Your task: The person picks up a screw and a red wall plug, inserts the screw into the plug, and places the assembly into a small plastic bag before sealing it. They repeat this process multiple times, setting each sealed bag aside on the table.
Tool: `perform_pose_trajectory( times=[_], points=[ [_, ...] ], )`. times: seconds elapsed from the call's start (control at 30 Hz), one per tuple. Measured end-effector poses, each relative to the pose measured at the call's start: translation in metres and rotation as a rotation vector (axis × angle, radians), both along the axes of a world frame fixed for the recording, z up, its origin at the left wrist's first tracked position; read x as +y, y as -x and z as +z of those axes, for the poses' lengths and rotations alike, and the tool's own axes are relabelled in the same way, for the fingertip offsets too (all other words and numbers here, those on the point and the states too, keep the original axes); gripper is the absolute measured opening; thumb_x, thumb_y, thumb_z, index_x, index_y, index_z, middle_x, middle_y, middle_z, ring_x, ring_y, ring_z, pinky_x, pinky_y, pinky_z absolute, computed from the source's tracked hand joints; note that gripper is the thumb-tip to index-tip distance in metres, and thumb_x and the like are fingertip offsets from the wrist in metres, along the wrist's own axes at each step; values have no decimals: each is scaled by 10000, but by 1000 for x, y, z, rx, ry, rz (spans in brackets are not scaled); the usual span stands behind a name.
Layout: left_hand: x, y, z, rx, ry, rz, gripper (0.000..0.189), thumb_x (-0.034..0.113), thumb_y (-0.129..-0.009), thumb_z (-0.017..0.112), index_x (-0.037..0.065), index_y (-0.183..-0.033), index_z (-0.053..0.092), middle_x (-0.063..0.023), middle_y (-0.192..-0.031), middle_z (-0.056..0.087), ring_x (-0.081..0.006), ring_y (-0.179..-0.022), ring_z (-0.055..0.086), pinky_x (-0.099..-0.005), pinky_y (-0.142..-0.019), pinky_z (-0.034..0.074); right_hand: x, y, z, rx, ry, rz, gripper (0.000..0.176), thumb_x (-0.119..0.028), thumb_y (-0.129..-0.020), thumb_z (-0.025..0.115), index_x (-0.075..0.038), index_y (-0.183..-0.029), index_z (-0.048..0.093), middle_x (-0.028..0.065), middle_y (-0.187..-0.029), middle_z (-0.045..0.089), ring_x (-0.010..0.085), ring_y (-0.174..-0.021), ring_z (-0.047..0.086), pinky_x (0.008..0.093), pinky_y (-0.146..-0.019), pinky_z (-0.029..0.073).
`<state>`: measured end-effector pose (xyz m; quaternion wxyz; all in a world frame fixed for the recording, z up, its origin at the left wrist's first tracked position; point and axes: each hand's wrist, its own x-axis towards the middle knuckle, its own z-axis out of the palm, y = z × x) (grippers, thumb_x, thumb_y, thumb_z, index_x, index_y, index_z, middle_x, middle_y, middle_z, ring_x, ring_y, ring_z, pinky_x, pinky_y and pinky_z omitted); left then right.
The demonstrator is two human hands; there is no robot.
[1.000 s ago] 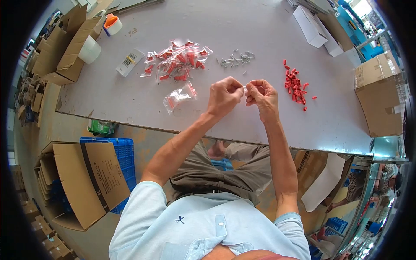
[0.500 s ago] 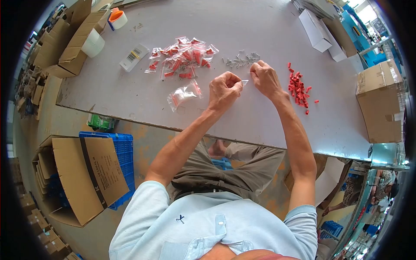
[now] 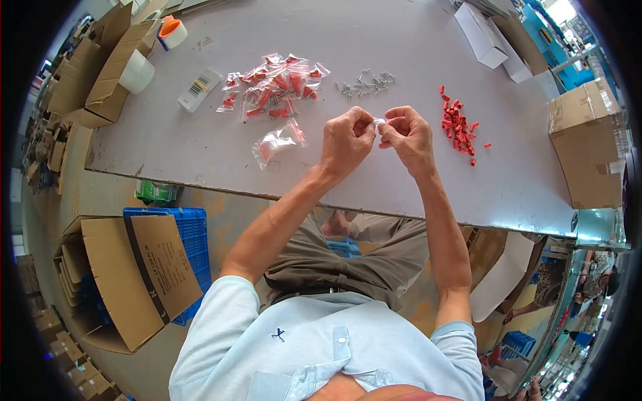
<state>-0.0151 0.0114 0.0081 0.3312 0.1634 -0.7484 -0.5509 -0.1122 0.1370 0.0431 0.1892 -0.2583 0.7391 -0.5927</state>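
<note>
My left hand (image 3: pixel 348 139) pinches a small clear plastic bag (image 3: pixel 379 121) above the table. Close against it, my right hand (image 3: pixel 409 139) has its fingers pressed together at the bag; whatever they hold is hidden. Just beyond my hands lies a loose pile of small silvery screws (image 3: pixel 366 84). To the right is a heap of small red plastic caps (image 3: pixel 459 128). On the left sits a pile of clear zip bags with red and silvery pieces inside (image 3: pixel 275 87). Nearer to me, flat clear bags with red edges (image 3: pixel 279 142) lie stacked.
A white labelled box (image 3: pixel 199 89) and tape rolls (image 3: pixel 172 32) are at the table's left, beside an open carton (image 3: pixel 110 87). A taped carton (image 3: pixel 583 144) stands at the right edge, white boxes (image 3: pixel 480 37) behind. Below left, a carton leans on a blue crate (image 3: pixel 194 240).
My right hand has come from the screw pile back toward me and now meets my left hand at the small bag. The left hand has stayed nearly in place.
</note>
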Motion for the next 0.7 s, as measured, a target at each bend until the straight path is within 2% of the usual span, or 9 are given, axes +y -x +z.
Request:
perform_pose_trajectory(
  times=[0.13,0.2,0.3,0.37,0.4,0.47,0.53,0.6,0.7],
  points=[
    [-4,6,-17,17,-83,-99,70,28,-935,707,-21,-983,723,-67,-804,732,-97,-702,685,-251,-635,563,2,4,-15,-103,62,22,231,-96,-962,726,50,-1136,679,86,-837,726,106,-703,692,261,-597,607],
    [-7,3,2,-82,-405,-255,77,30,-943,697,-33,-984,714,-75,-828,730,-108,-704,678,-253,-626,555,12,9,-23,-153,80,32,217,-136,-984,716,47,-1097,690,90,-851,742,100,-680,672,248,-559,565],
    [-6,3,2,-87,-515,-349,83,37,-945,695,-39,-975,710,-78,-825,725,-107,-693,668,-252,-610,549,20,3,-23,-212,160,81,170,-118,-964,720,29,-1046,695,101,-831,744,115,-639,647,289,-534,537],
    [-2,3,2,-150,-427,-306,85,47,-929,694,-29,-959,715,-73,-806,730,-104,-690,682,-245,-602,550,23,-6,-13,372,-196,-13,160,-130,-946,739,-2,-1030,693,83,-791,717,126,-714,685,314,-616,562],
    [2,3,0,-152,-426,-320,85,47,-929,694,-29,-959,715,-73,-806,730,-104,-690,682,-245,-602,550,23,-9,-14,372,-199,-27,160,-130,-946,739,-2,-1030,693,83,-791,717,126,-714,685,314,-616,562],
    [8,4,-5,-148,-16,-198,73,45,-940,688,-21,-954,715,-71,-822,732,-99,-686,675,-234,-609,549,26,-14,-12,586,-201,-23,140,-112,-902,729,-2,-977,686,162,-802,713,266,-685,710,402,-636,554],
    [10,4,-4,-98,-139,-222,73,47,-943,685,-19,-960,711,-68,-824,729,-97,-679,670,-232,-610,547,40,-15,-6,566,-201,-31,131,-126,-906,731,-10,-960,700,173,-831,730,305,-732,724,395,-675,565],
    [8,5,-3,-51,-269,-243,73,49,-947,681,-17,-966,706,-66,-826,727,-96,-673,664,-229,-611,545,65,-10,-4,569,-131,-101,118,-119,-909,732,-21,-971,712,161,-837,737,266,-719,728,382,-665,569],
    [5,5,-1,-124,-429,-337,98,61,-970,671,-23,-1019,682,-74,-828,705,-103,-666,636,-249,-601,525,129,18,-11,575,-278,-262,152,-134,-903,758,-33,-1009,719,120,-823,744,197,-702,723,365,-643,570]
  ],
)
